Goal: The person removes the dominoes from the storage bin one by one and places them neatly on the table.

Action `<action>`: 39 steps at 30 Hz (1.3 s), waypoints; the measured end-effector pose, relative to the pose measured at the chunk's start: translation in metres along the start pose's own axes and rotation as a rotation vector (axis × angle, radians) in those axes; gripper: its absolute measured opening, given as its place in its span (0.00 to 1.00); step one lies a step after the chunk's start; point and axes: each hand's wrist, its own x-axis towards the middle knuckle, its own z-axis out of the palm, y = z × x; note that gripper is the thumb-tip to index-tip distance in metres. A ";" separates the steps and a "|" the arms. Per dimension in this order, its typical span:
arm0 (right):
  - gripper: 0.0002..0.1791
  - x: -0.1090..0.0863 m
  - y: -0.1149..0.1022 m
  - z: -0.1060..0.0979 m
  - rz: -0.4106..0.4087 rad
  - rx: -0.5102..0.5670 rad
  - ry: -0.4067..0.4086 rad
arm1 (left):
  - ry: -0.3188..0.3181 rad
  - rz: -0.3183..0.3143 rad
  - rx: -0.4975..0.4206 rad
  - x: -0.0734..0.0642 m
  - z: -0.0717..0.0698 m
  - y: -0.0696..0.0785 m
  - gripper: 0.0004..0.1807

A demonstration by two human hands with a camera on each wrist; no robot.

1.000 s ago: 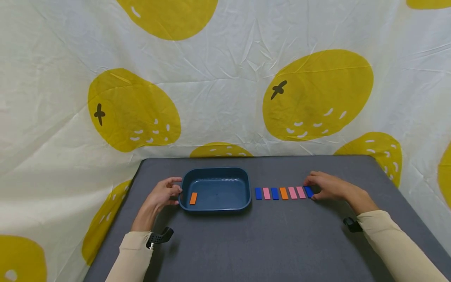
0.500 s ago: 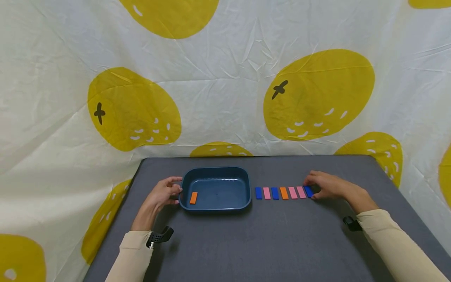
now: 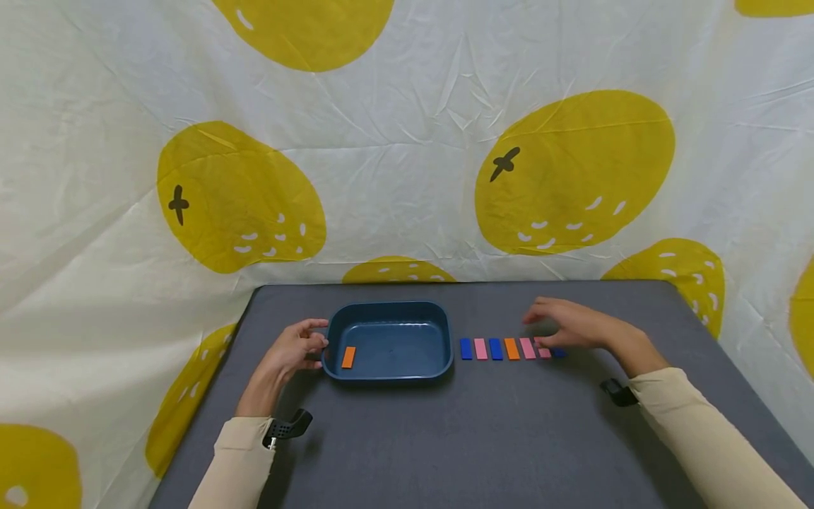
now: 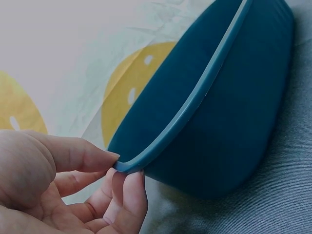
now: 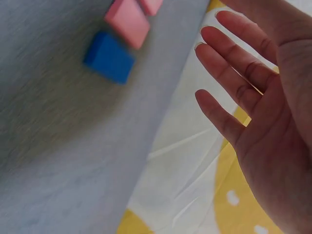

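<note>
With thumb and fingers my left hand pinches the left end of a dark blue rectangular tub; the left wrist view shows the grip right on its rim. One orange flat block lies inside, at the left. Several similar blocks form a row right of the tub: blue, pink, blue, orange, then two pink, with a blue block last. My right hand hovers over this right end, fingers extended and holding nothing, and partly hides the last blocks in the head view.
The blocks and tub are on a grey cloth-covered table. Behind it hangs a pale curtain printed with yellow fruit shapes. Dark bands with small devices are on both wrists.
My right hand has let go of the last blue block and moved up and left over the row's end. The left hand and tub have stayed put.
</note>
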 end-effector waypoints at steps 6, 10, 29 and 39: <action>0.18 0.016 -0.017 0.000 -0.018 0.005 -0.013 | -0.004 0.003 0.006 -0.001 0.000 0.000 0.26; 0.16 0.029 -0.026 0.001 -0.047 -0.005 -0.019 | -0.010 0.007 0.007 -0.002 0.000 0.000 0.26; 0.16 0.088 -0.081 -0.004 -0.154 -0.056 -0.058 | -0.010 0.012 0.010 -0.003 0.000 0.000 0.26; 0.17 0.121 -0.102 -0.001 -0.237 -0.016 -0.099 | -0.008 0.021 0.015 -0.003 0.001 0.000 0.26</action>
